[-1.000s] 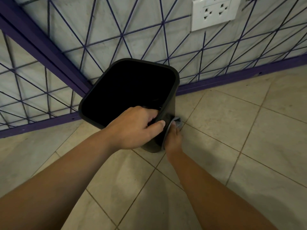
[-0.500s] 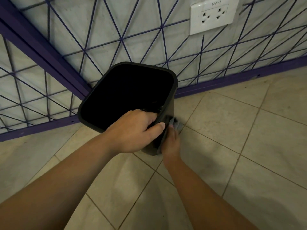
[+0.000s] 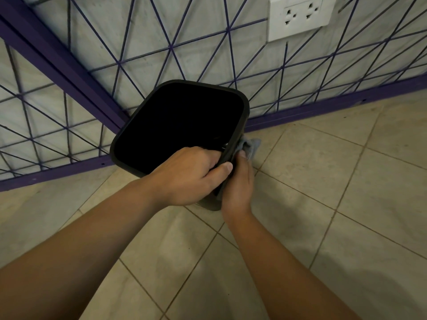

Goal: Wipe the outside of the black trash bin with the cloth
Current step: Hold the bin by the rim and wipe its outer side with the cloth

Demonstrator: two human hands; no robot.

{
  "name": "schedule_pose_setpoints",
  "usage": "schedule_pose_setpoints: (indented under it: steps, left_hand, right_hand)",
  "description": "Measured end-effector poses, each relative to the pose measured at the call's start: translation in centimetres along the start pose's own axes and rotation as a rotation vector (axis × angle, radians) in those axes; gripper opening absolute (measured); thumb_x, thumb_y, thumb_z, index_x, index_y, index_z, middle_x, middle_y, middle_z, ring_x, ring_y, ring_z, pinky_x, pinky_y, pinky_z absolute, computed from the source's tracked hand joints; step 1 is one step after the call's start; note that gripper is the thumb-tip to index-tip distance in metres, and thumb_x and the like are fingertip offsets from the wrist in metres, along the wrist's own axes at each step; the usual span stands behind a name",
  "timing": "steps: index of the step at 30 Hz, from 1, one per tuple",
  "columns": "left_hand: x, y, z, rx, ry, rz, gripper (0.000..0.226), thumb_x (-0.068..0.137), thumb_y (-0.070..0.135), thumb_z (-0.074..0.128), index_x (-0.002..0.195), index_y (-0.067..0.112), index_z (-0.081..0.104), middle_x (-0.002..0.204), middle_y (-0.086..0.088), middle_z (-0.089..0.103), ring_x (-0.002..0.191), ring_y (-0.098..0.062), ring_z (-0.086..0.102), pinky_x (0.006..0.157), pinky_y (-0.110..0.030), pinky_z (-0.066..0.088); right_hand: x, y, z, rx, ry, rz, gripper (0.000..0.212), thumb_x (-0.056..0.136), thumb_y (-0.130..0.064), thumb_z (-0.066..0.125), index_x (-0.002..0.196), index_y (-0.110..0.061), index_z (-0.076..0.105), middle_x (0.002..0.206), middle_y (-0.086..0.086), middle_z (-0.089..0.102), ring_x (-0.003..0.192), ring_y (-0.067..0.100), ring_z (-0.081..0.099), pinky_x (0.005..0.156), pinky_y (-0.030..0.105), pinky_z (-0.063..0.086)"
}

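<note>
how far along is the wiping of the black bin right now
Mid-wipe. The left hand grips the rim of the black trash bin; the right hand presses the cloth on its right outer side. The other sides are hidden, so what's already wiped is unclear.

One black trash bin, one grey cloth. Two hands: left hand, right hand. One double wall socket

i can't see inside the black trash bin, it's all dark. my left hand hides its near corner, most of the cloth sits behind my right hand, and the wall socket is cut off at the top edge.
</note>
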State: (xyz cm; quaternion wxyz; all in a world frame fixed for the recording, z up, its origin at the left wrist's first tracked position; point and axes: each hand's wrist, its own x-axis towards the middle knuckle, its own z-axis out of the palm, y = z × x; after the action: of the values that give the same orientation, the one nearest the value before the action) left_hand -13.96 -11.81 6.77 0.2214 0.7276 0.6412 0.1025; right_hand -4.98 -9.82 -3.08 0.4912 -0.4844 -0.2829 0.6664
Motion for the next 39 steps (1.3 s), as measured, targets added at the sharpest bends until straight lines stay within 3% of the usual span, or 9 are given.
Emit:
schedule_pose_setpoints:
  steps: [6,10,13,17,20,28,31,35,39]
  left_hand:
    - [0.0,-0.4,0.1,0.027,0.021,0.035,0.039,0.096,0.049,0.038,0.064,0.029,0.047,0.057,0.007,0.051,0.055,-0.010,0.052,0.052,-0.027,0.035]
    - [0.0,-0.4,0.0,0.011,0.008,0.008,0.044,0.096,0.051,0.035,0.066,0.024,0.051,0.058,0.005,0.051,0.053,-0.011,0.051,0.053,-0.034,0.041]
    - [0.0,-0.2,-0.1,0.040,0.018,0.014,0.048,0.096,0.050,0.035,0.068,0.016,0.052,0.061,-0.001,0.054,0.059,-0.018,0.055,0.058,-0.042,0.044]
    - [-0.1,-0.1,0.1,0.062,0.040,-0.019,0.048,0.094,0.053,0.035,0.064,0.018,0.049,0.058,0.002,0.052,0.056,-0.010,0.053,0.056,-0.035,0.041]
    - [-0.1,-0.1,0.2,0.034,0.056,-0.029,0.047,0.094,0.052,0.038,0.061,0.020,0.046,0.054,0.004,0.049,0.051,-0.009,0.051,0.051,-0.030,0.038]
    - [0.1,-0.6,0.2,0.031,0.044,-0.009,0.042,0.095,0.049,0.039,0.060,0.025,0.046,0.053,0.008,0.047,0.051,-0.007,0.049,0.053,-0.028,0.032]
    - [0.1,-0.6,0.2,0.045,0.045,-0.009,0.046,0.095,0.052,0.037,0.061,0.022,0.044,0.053,0.005,0.044,0.050,-0.010,0.046,0.052,-0.034,0.035]
    - [-0.2,-0.4,0.2,0.058,0.053,-0.020,0.047,0.093,0.054,0.038,0.059,0.021,0.042,0.051,0.004,0.041,0.047,-0.011,0.044,0.049,-0.034,0.034]
    - [-0.2,-0.3,0.0,0.047,0.046,-0.011,0.048,0.095,0.052,0.040,0.061,0.017,0.045,0.054,0.000,0.044,0.050,-0.017,0.047,0.050,-0.037,0.037]
  right_hand:
    - [-4.6,1.4,-0.7,-0.152,-0.104,-0.370,0.062,0.100,-0.046,0.031,0.159,-0.026,0.031,0.166,0.005,0.035,0.155,0.019,0.029,0.128,0.051,0.025]
    - [-6.2,3.5,-2.0,-0.313,-0.203,-0.460,0.052,0.104,-0.037,0.029,0.153,-0.052,0.022,0.168,-0.010,0.029,0.155,0.002,0.023,0.129,0.028,0.022]
    - [-5.7,4.7,-3.2,-0.466,-0.236,-0.471,0.053,0.109,-0.025,0.031,0.159,-0.035,0.019,0.171,-0.009,0.024,0.156,-0.004,0.017,0.128,0.018,0.017]
    - [-2.0,4.2,-3.3,-0.331,-0.187,-0.196,0.049,0.110,-0.021,0.032,0.154,-0.002,0.039,0.153,0.018,0.050,0.145,0.028,0.047,0.120,0.044,0.039]
    - [0.9,2.0,-1.4,-0.144,-0.091,0.014,0.042,0.112,-0.017,0.033,0.149,-0.001,0.044,0.140,0.026,0.058,0.132,0.037,0.055,0.115,0.054,0.042]
    - [-5.6,4.1,0.2,-0.243,-0.110,-0.464,0.058,0.108,-0.029,0.028,0.163,-0.015,0.018,0.174,-0.001,0.016,0.161,0.005,0.010,0.132,0.026,0.012]
    - [-5.5,6.3,-0.1,-0.230,-0.048,-0.327,0.056,0.109,-0.024,0.027,0.162,-0.006,0.022,0.172,0.001,0.022,0.160,0.005,0.016,0.130,0.023,0.015]
    - [-0.2,7.1,-1.6,-0.408,0.031,-0.023,0.044,0.112,-0.019,0.025,0.140,0.006,0.049,0.140,0.026,0.058,0.133,0.039,0.056,0.111,0.051,0.045]
    - [3.1,6.8,-2.7,-0.523,0.070,0.104,0.041,0.112,-0.020,0.027,0.131,0.004,0.053,0.132,0.026,0.060,0.112,0.037,0.064,0.094,0.034,0.055]
